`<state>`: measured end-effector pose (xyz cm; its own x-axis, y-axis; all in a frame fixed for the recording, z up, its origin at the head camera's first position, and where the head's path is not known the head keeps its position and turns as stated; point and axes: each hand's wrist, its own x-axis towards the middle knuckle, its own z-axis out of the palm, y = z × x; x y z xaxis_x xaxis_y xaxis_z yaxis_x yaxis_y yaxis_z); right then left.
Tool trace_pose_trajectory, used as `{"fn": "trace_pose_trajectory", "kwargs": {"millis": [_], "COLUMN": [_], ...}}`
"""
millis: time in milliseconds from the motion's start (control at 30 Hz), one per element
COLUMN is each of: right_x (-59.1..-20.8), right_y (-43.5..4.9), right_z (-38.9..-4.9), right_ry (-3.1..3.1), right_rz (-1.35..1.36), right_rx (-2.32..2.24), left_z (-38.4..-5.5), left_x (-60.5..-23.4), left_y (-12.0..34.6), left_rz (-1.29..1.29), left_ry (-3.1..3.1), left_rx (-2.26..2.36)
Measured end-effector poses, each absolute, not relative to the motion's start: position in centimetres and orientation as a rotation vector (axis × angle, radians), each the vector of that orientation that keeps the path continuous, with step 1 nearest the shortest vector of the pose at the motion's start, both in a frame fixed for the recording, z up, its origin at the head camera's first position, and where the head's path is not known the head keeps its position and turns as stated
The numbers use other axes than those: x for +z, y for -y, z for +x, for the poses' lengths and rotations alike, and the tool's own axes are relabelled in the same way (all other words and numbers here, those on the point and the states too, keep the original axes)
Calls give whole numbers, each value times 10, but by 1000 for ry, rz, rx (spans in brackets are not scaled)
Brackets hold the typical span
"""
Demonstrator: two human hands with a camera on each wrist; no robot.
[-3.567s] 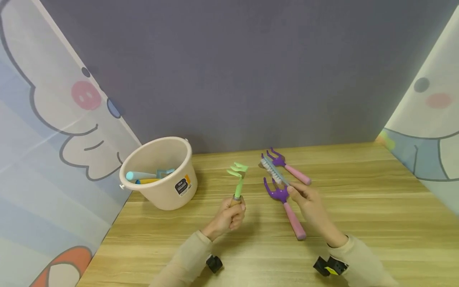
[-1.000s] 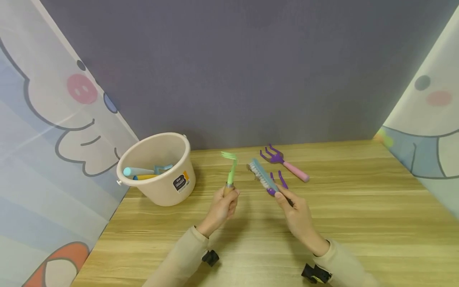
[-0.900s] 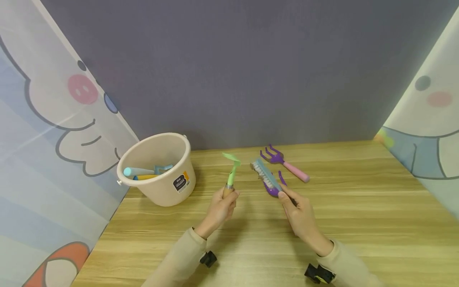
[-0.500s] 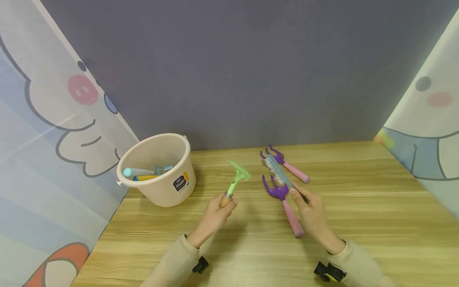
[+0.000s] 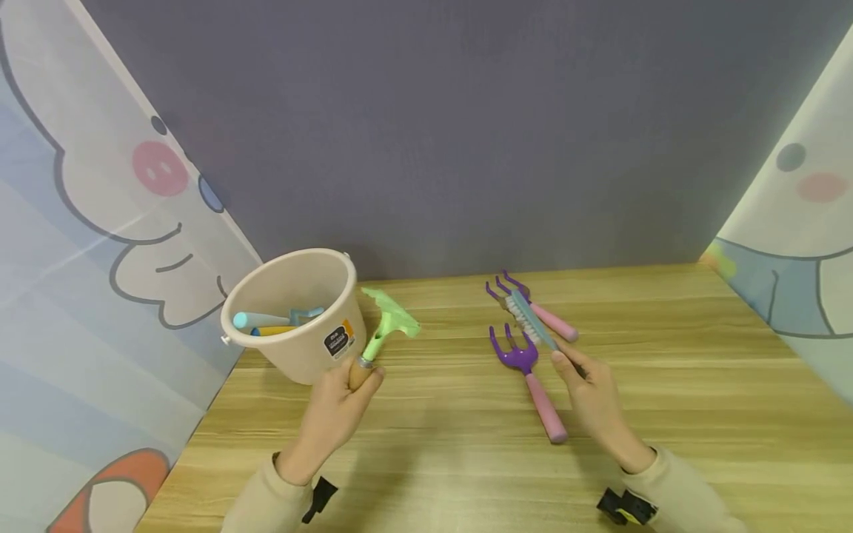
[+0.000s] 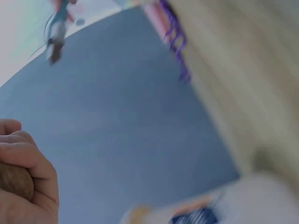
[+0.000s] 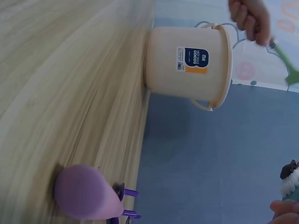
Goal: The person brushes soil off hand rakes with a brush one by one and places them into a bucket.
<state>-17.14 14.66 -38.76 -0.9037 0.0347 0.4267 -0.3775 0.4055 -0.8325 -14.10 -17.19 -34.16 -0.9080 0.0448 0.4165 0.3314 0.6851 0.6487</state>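
Observation:
My left hand point(image 5: 333, 411) grips the wooden handle of a small green hand rake point(image 5: 389, 322), raised just right of the white bucket point(image 5: 313, 352). The rounded handle end point(image 6: 16, 182) shows in my fist in the left wrist view. In my right hand point(image 5: 593, 396) is a light blue scrubbing brush point(image 5: 533, 322) with white bristles, pinched by its dark handle. It overlaps the far purple hand fork point(image 5: 556, 322) in the head view. A nearer purple hand fork point(image 5: 520, 359), pink-handled too, lies left of my right hand; its handle point(image 7: 84, 191) looms large in the right wrist view.
A light blue-handled tool point(image 5: 260, 320) and a yellow one point(image 5: 273, 330) lean inside the bucket at the left. Behind the wooden table point(image 5: 453, 474) stands a dark grey panel point(image 5: 453, 148), with cartoon-printed sheets point(image 5: 67, 296) at either side.
My left hand has carried the rake left toward the bucket, and its head has turned broadside. My right hand has shifted right with the brush, uncovering the nearer fork.

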Motion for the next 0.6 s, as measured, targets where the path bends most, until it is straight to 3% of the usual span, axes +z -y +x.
{"fn": "trace_pose_trajectory", "kwargs": {"millis": [367,600], "right_x": [-387,-388], "right_y": [-149,-150], "right_z": [-172,-172], "right_ry": [2368,2404], "right_rz": [251,209], "right_rx": [1468,1448], "left_z": [-124,-146], "left_x": [-268,-227], "left_y": [235,274], "left_rz": [-132,-193], "left_ry": [2523,2789], "left_rx": [-483,-98]}}
